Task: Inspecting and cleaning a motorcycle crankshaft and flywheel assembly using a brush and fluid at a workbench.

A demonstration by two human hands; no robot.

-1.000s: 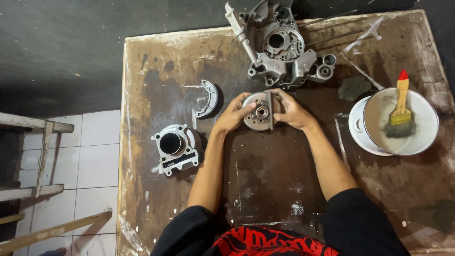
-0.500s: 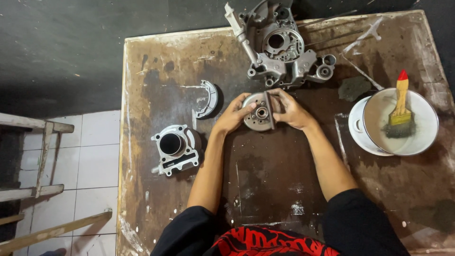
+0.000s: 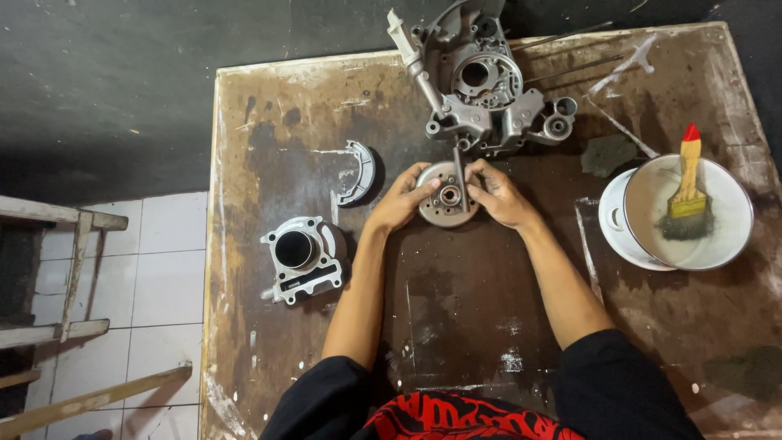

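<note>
Your left hand (image 3: 401, 200) and right hand (image 3: 498, 194) pinch the round metal disc (image 3: 445, 195) from both sides, so oily fingers could let it slip onto the table (image 3: 472, 326).

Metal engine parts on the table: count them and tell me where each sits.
4. The crankcase at the far edge, the round part held by both hands, the curved piece left of it, the cylinder block near the left edge.
</note>
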